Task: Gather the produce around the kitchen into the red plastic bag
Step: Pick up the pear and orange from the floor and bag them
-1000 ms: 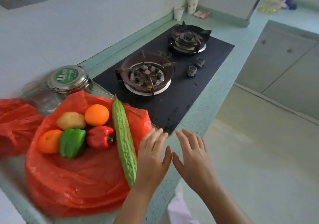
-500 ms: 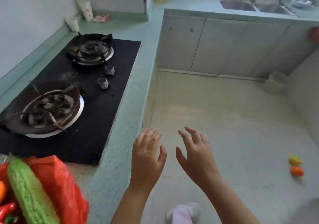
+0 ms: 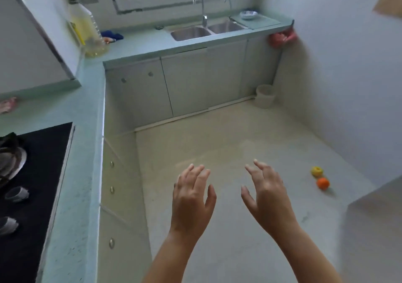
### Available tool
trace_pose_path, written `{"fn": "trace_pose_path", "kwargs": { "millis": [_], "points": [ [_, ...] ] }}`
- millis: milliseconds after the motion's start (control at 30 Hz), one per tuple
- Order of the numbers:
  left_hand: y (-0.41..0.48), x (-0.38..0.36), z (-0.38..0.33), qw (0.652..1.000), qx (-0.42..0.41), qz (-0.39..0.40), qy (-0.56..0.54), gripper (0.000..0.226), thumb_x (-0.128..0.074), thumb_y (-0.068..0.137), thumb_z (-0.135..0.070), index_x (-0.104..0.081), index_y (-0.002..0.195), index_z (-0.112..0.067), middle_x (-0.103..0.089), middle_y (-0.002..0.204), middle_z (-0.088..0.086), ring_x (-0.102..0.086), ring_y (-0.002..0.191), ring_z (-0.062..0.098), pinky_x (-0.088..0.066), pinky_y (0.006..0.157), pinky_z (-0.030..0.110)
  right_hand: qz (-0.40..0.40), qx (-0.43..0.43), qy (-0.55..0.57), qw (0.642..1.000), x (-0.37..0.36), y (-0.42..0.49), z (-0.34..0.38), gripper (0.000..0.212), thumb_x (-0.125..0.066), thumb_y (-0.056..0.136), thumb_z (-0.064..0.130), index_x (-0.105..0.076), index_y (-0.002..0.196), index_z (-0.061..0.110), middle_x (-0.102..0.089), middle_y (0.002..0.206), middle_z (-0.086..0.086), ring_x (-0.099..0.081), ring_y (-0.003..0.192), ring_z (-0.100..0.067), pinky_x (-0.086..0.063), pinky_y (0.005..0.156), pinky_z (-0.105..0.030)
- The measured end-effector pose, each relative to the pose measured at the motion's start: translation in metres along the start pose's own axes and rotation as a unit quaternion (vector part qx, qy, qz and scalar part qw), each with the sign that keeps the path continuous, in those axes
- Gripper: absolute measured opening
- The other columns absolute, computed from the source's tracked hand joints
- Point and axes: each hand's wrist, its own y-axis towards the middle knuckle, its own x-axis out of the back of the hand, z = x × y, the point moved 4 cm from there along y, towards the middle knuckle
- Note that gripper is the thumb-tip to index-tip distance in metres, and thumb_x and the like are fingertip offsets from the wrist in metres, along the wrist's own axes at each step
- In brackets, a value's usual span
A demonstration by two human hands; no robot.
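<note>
Our left hand (image 3: pixel 192 197) and right hand (image 3: pixel 268 197) hover empty with fingers loosely spread above the pale floor (image 3: pixel 217 141). To their right a small yellow round fruit (image 3: pixel 316 171) and a round orange fruit (image 3: pixel 323 183) lie uncollected, so we judge work remains. The red plastic bag is out of sight.

I count two hands, my left hand (image 3: pixel 192 197) and my right hand (image 3: pixel 266 197), one orange (image 3: pixel 323 183), one yellow fruit (image 3: pixel 316 171), one oil bottle (image 3: pixel 87 27), two sink basins (image 3: pixel 191 33) (image 3: pixel 226 26), one bowl (image 3: pixel 249 14), one bucket (image 3: pixel 265 96), two stove knobs (image 3: pixel 17 193) (image 3: pixel 7 225).
</note>
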Motion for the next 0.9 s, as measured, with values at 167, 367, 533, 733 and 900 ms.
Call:
{"fn": "trace_pose_path", "kwargs": {
  "millis": [167, 367, 533, 733, 900],
  "points": [
    [0.04, -0.056, -0.038, 0.997, -0.048, 0.047, -0.047, 0.033, -0.046, 0.082, -0.023, -0.063, 0.106, -0.007, -0.065, 0.11, 0.01, -0.051, 0.113, 0.026, -0.045, 0.093, 0.04, -0.049, -0.059, -0.026, 0.997, 0.033, 0.019, -0.059, 0.042, -0.058, 0.072, 0.019, -0.057, 0.11, 0.0, -0.057, 0.111, -0.025, -0.058, 0.096, -0.04, -0.049, 0.078, -0.046],
    [0.08, -0.117, -0.069, 0.983, -0.076, 0.099, -0.134, 0.035, -0.046, 0.082, -0.025, -0.063, 0.106, -0.006, -0.064, 0.111, 0.011, -0.051, 0.113, 0.026, -0.043, 0.094, 0.039, -0.089, -0.162, -0.062, 0.981, 0.056, 0.018, -0.123, 0.043, -0.059, 0.071, 0.018, -0.058, 0.11, -0.002, -0.057, 0.111, -0.026, -0.057, 0.098, -0.042, -0.049, 0.08, -0.046],
    [0.113, -0.174, -0.085, 0.969, -0.114, 0.135, -0.174, 0.034, -0.045, 0.082, -0.024, -0.063, 0.106, -0.006, -0.064, 0.111, 0.01, -0.049, 0.114, 0.026, -0.04, 0.095, 0.038, -0.092, -0.236, -0.082, 0.964, 0.055, 0.028, -0.169, 0.044, -0.071, 0.072, 0.009, -0.056, 0.113, -0.001, -0.054, 0.117, -0.025, -0.051, 0.105, -0.039, -0.048, 0.082, -0.048],
    [0.198, -0.241, -0.078, 0.956, -0.139, 0.145, -0.216, 0.034, -0.046, 0.081, -0.022, -0.064, 0.103, -0.004, -0.065, 0.108, 0.012, -0.051, 0.111, 0.027, -0.038, 0.094, 0.035, -0.096, -0.28, -0.107, 0.949, 0.044, 0.102, -0.208, 0.045, -0.055, 0.074, 0.021, -0.057, 0.112, -0.001, -0.055, 0.114, -0.025, -0.055, 0.103, -0.041, -0.049, 0.082, -0.048],
    [0.288, -0.281, -0.058, 0.955, -0.136, 0.149, -0.218, 0.036, -0.045, 0.082, -0.023, -0.061, 0.107, -0.002, -0.063, 0.11, 0.013, -0.051, 0.111, 0.03, -0.037, 0.096, 0.035, -0.098, -0.266, -0.125, 0.951, 0.027, 0.201, -0.222, 0.051, -0.041, 0.077, 0.034, -0.058, 0.111, 0.001, -0.057, 0.112, -0.023, -0.056, 0.101, -0.038, -0.047, 0.086, -0.044]
  ]
}}
